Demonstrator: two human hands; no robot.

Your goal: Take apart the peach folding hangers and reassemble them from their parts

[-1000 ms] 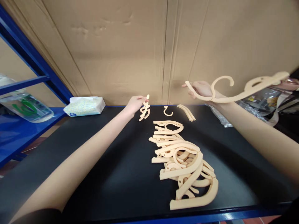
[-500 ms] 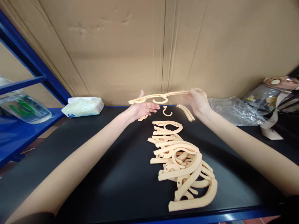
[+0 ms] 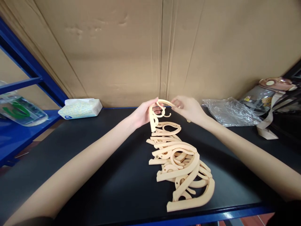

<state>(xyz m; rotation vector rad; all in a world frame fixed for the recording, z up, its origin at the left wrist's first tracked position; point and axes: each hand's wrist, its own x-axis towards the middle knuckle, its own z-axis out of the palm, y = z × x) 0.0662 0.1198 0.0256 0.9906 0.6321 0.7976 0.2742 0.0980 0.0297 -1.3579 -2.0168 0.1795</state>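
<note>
A beige folding clothes hanger (image 3: 151,116) is held up over the far end of the black table, bent at its middle, with its hook curving inside. My left hand (image 3: 144,112) is closed around the arm that points down toward me. At the other arm's end, my right hand (image 3: 187,108) pinches with thumb and fingers. Behind the held hanger, a loose hook (image 3: 167,115) lies on the table, partly covered. Just below my hands, folded hangers (image 3: 181,160) overlap in a row that runs toward the near edge. The end of a beige piece (image 3: 188,121) shows under my right hand.
A tissue pack (image 3: 80,108) lies at the back left, beside a blue rack (image 3: 30,84) holding a clear bottle (image 3: 22,110). To the right are a crumpled clear plastic bag (image 3: 230,111) and a strapped drink bottle (image 3: 255,99). Cardboard (image 3: 117,53) stands behind the black table (image 3: 113,185).
The hanger was spread nearly straight between my hands; now it is folded at the middle. My left hand, open before, has closed on it. My right hand has moved left and slightly down.
</note>
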